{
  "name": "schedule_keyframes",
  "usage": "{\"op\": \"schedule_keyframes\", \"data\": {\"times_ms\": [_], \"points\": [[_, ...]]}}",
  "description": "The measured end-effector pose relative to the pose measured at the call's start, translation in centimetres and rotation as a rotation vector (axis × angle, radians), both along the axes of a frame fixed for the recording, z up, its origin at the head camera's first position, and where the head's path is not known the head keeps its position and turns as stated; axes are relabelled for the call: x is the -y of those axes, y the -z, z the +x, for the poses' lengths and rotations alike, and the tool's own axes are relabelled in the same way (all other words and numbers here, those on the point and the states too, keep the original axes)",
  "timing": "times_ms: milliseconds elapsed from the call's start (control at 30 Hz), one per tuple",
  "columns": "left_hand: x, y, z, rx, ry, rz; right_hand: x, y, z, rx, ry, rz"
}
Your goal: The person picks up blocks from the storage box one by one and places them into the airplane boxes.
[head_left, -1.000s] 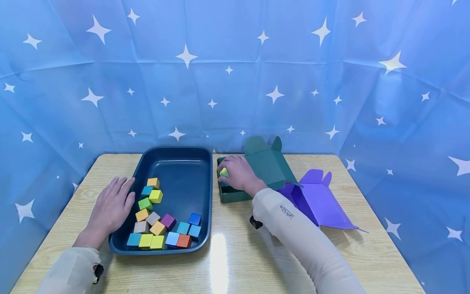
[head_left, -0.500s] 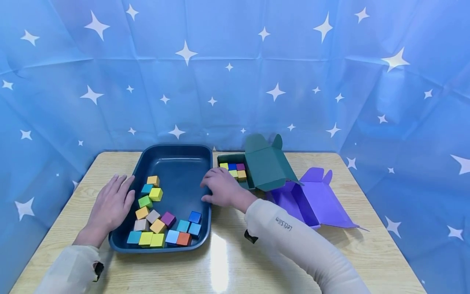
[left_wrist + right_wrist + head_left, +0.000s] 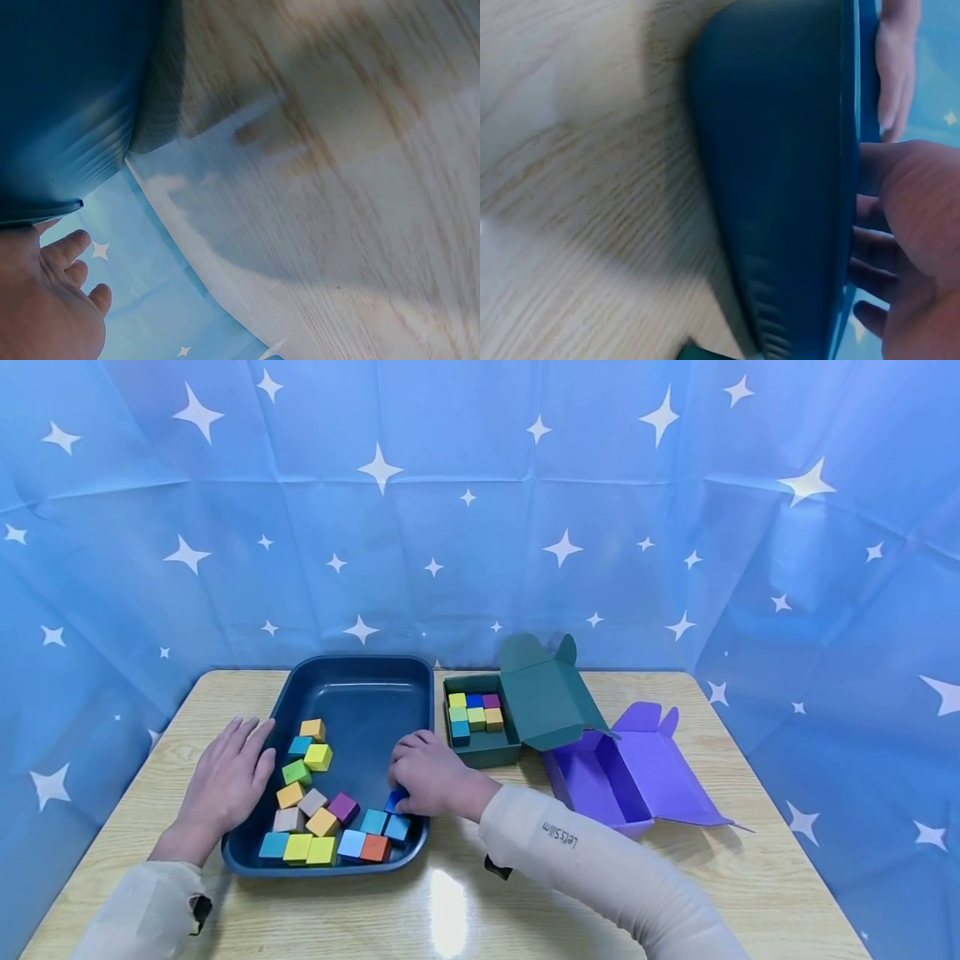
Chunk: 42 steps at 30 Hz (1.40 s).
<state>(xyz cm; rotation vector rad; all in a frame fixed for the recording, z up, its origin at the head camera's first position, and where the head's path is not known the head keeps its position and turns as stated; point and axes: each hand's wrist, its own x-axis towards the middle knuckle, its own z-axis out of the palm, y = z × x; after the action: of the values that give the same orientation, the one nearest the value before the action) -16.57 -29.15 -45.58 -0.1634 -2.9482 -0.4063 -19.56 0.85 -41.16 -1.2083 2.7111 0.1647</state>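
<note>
My right hand (image 3: 431, 777) reaches over the near right side of the dark blue tray (image 3: 360, 693). Its thumb and fingers are around a blue cube (image 3: 393, 800), which they partly cover. In the right wrist view, the fingers (image 3: 874, 247) dip past the tray's rim and their tips are hidden. My left hand (image 3: 228, 781) lies against the tray's left rim with fingers extended, holding nothing. Several coloured cubes lie in the tray, among them a purple cube (image 3: 344, 808), an orange-red cube (image 3: 376, 848) and a teal cube (image 3: 373, 821).
Right of the tray stands an open green box (image 3: 487, 758) with several cubes in rows. An open purple box (image 3: 592, 777) sits nearer on the right, its lid folded back. Both are on a wooden table (image 3: 525, 877) before a blue starry backdrop (image 3: 480, 527).
My right hand has left a yellow-green cube in the green box and moved left and nearer, into the tray at the blue cube. My left hand has stayed at the rim.
</note>
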Motion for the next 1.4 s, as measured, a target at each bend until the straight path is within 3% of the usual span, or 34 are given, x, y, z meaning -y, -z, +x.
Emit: {"op": "schedule_keyframes", "data": {"times_ms": [433,800,1233,1400], "points": [[0.1,0.0,0.0,-0.006,0.007,0.005,0.9,0.8,0.1,-0.019,-0.015,0.038],[0.0,0.0,0.0,0.001,0.004,0.001,1.0,0.9,-0.2,-0.102,-0.008,0.070],[0.1,0.1,0.0,0.004,0.000,0.001,1.4,1.4,-0.4,-0.041,0.003,0.066],[0.0,0.1,0.0,0.000,0.002,0.000,1.5,1.5,-0.4,-0.075,0.022,0.087]]}}
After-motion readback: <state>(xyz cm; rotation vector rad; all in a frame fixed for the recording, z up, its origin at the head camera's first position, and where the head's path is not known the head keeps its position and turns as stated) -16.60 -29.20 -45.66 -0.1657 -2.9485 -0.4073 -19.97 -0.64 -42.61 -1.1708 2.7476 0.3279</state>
